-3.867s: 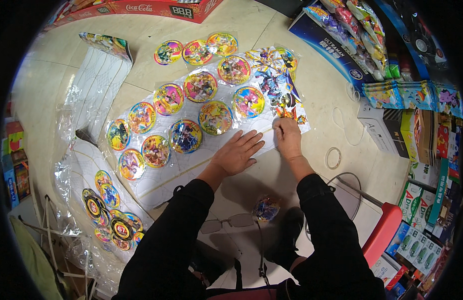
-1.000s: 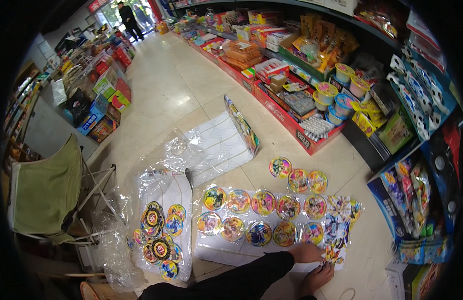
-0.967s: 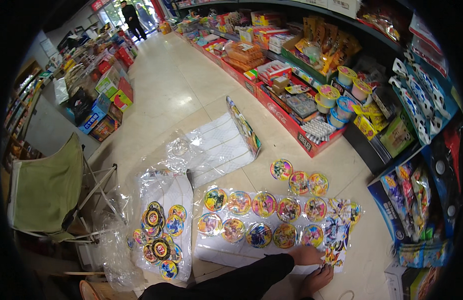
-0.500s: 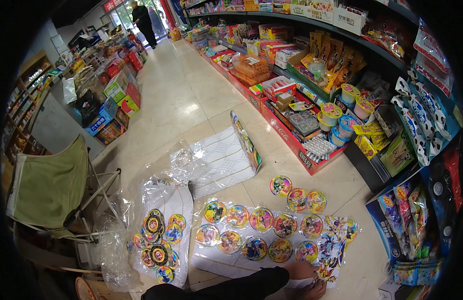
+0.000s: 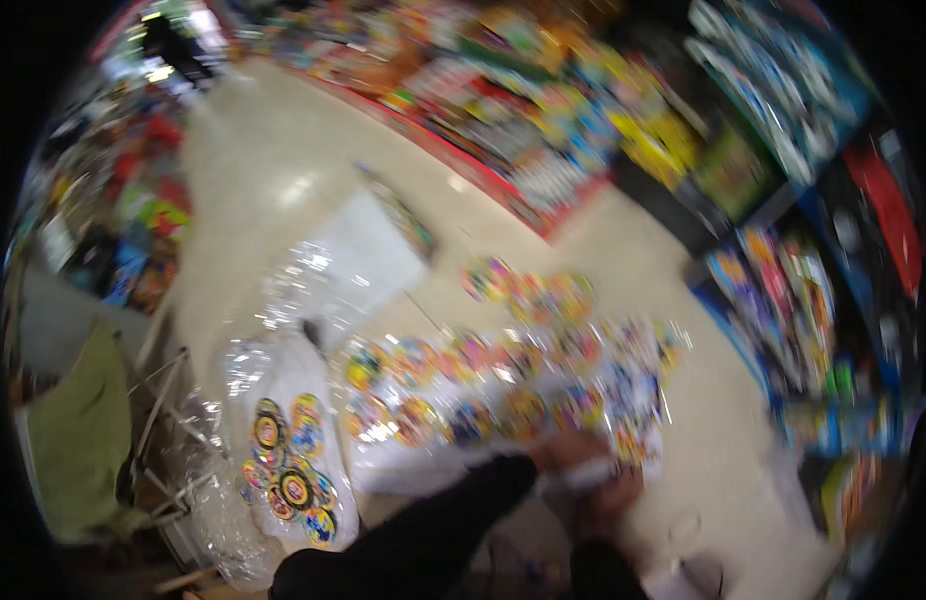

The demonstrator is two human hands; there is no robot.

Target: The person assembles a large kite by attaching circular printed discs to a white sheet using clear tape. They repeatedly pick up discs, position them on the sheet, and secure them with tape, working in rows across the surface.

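A white sheet under clear plastic lies on the floor, with rows of round colourful picture discs and a printed panel at its right end. My left hand is at the sheet's lower right edge, below the discs. Just below and right of it is my right hand. Something pale, perhaps paper or the sheet's edge, shows between the two hands. Motion blur smears the fingers, so their grip is unclear. Beyond the sheet's far edge rest a few more round discs.
To the left lies another sheet bearing black-ringed and colourful discs, beside crumpled clear plastic and a green folding chair. Farther off is a white sheet. A red-edged snack display and hanging packets border the right side.
The whole view has swung and blurred; the sheets, discs and shelves appear higher and farther left. Both hands stay by the sheet's lower right edge, and more of my right arm shows.
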